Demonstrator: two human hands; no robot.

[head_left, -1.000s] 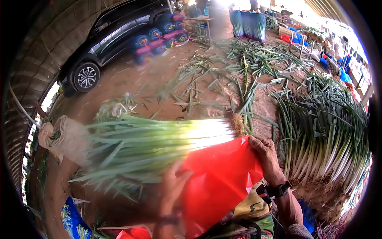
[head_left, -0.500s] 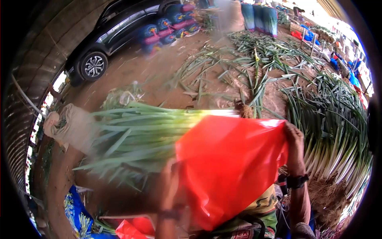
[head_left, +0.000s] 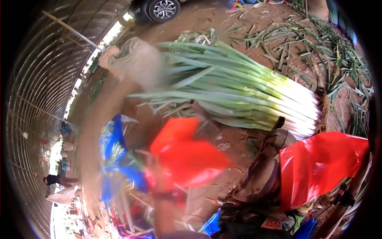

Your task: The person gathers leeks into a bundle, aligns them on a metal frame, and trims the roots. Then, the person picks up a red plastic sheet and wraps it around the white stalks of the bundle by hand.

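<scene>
A large bundle of leeks [head_left: 246,87] lies on the ground, green leaves to the left and white stems to the right. My left hand [head_left: 156,169] is smeared by motion beside a blurred red plastic piece [head_left: 187,157], low and left of the bundle; its fingers cannot be made out. At the far right a red plastic sheet [head_left: 324,169] stretches over my lap toward the end of my right arm. My right hand [head_left: 367,157] is nearly lost in the dark image edge, at the sheet's corner, its fingers hidden.
Blue plastic [head_left: 113,137] lies at the lower left. A pale cloth sack [head_left: 137,59] is beside the leaf tips. Loose leaves [head_left: 282,44] litter the ground at the upper right. A vehicle wheel [head_left: 164,10] shows at the top, and another person [head_left: 57,180] is far left.
The view has turned left and down. The red sheet, earlier stretched between both hands over the stems, is now at the right, off the bundle. My left hand has moved away to the other red plastic.
</scene>
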